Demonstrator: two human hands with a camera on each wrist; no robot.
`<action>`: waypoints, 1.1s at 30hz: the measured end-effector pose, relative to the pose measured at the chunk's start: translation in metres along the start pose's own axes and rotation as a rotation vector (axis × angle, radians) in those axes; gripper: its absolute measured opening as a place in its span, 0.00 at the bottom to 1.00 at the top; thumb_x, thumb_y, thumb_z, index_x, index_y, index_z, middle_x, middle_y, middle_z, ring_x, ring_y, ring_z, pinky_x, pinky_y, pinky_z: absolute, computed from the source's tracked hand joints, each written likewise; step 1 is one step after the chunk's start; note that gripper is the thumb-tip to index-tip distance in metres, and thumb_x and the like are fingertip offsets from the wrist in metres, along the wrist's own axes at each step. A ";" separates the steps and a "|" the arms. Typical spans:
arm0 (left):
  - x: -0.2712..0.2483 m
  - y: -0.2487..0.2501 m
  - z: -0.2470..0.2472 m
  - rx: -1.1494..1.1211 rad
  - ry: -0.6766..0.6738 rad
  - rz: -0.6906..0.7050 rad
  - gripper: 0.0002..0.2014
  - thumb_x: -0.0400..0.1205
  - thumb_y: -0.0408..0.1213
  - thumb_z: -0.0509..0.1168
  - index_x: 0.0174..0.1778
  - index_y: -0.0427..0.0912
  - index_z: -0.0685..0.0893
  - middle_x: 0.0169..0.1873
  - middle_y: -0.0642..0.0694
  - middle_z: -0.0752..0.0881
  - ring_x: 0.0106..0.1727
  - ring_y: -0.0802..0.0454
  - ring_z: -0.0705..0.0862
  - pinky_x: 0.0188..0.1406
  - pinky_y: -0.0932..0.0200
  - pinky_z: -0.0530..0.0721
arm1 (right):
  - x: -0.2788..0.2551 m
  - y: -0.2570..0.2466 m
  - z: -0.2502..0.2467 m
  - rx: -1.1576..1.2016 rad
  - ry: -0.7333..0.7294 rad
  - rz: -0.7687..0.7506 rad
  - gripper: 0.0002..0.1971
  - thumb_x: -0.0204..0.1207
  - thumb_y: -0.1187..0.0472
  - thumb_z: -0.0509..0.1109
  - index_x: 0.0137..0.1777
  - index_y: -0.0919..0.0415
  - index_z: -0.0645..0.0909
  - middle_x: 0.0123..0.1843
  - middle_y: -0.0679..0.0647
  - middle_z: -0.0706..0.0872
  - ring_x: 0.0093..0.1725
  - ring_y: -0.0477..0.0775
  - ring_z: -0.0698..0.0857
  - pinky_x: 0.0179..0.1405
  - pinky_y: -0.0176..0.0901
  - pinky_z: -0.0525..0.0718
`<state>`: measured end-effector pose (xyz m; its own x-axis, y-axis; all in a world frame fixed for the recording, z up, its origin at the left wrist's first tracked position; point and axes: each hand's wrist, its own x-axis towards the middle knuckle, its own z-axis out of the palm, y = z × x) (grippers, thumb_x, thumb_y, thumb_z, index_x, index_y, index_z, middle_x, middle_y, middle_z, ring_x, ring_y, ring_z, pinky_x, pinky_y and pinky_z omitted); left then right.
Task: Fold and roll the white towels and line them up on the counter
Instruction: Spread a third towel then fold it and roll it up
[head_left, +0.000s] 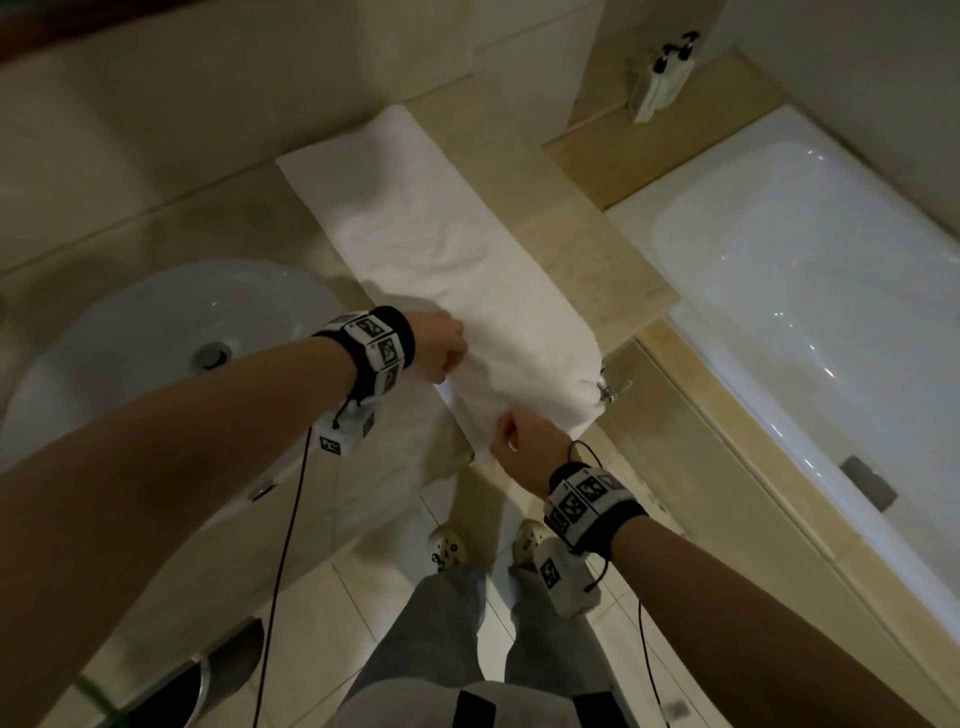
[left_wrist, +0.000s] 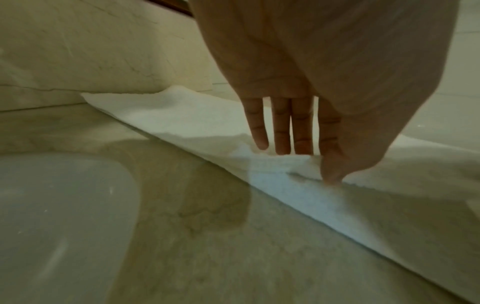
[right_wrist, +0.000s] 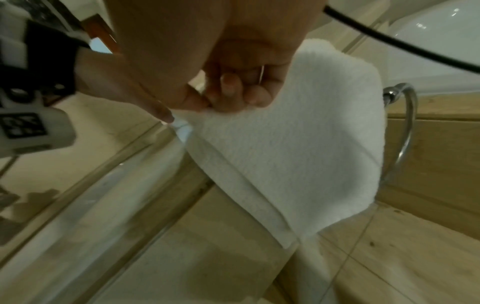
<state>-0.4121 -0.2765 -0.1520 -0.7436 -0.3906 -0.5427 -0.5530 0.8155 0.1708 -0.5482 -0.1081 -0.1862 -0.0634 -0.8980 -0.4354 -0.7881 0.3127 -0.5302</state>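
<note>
A white towel (head_left: 431, 234), folded into a long strip, lies along the beige counter (head_left: 587, 249) from the back wall toward me. Its near end droops over the counter's front edge. My left hand (head_left: 447, 348) holds the towel's left edge near that end. In the left wrist view the left hand (left_wrist: 311, 156) has its fingers behind a raised fold of the towel (left_wrist: 197, 119) and its thumb in front, pinching it. My right hand (head_left: 519, 447) grips the hanging end. In the right wrist view the right hand (right_wrist: 215, 98) curls its fingers round the top edge of the towel (right_wrist: 298, 144).
A round white sink (head_left: 156, 353) sits left of the towel. A white bathtub (head_left: 805, 312) lies to the right, with soap bottles (head_left: 660, 78) on the ledge behind it. A chrome towel ring (right_wrist: 405, 133) hangs beside the drooping end. My feet stand on tiled floor (head_left: 363, 545).
</note>
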 end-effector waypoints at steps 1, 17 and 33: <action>-0.002 -0.001 -0.002 -0.010 0.001 0.003 0.08 0.76 0.36 0.66 0.50 0.42 0.84 0.56 0.44 0.79 0.61 0.45 0.77 0.62 0.50 0.78 | -0.003 0.000 0.001 0.028 -0.040 -0.029 0.12 0.76 0.55 0.63 0.33 0.47 0.66 0.32 0.45 0.75 0.35 0.52 0.78 0.36 0.42 0.75; -0.015 -0.063 -0.002 -0.329 0.007 -0.400 0.04 0.85 0.38 0.56 0.50 0.42 0.73 0.54 0.40 0.79 0.50 0.43 0.77 0.51 0.52 0.73 | 0.107 -0.043 -0.066 0.123 0.018 -0.028 0.13 0.81 0.50 0.61 0.38 0.56 0.76 0.38 0.54 0.83 0.40 0.57 0.83 0.44 0.44 0.78; 0.035 -0.235 -0.040 -1.082 0.531 -1.292 0.25 0.83 0.41 0.62 0.72 0.30 0.68 0.70 0.32 0.74 0.69 0.35 0.75 0.67 0.46 0.75 | 0.413 -0.168 -0.145 0.046 0.086 -0.087 0.15 0.82 0.62 0.60 0.67 0.66 0.73 0.68 0.63 0.77 0.65 0.64 0.78 0.60 0.49 0.77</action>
<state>-0.3225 -0.4988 -0.1784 0.4205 -0.7606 -0.4946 -0.6463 -0.6337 0.4251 -0.5310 -0.5758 -0.1716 -0.0502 -0.9450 -0.3232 -0.7640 0.2447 -0.5970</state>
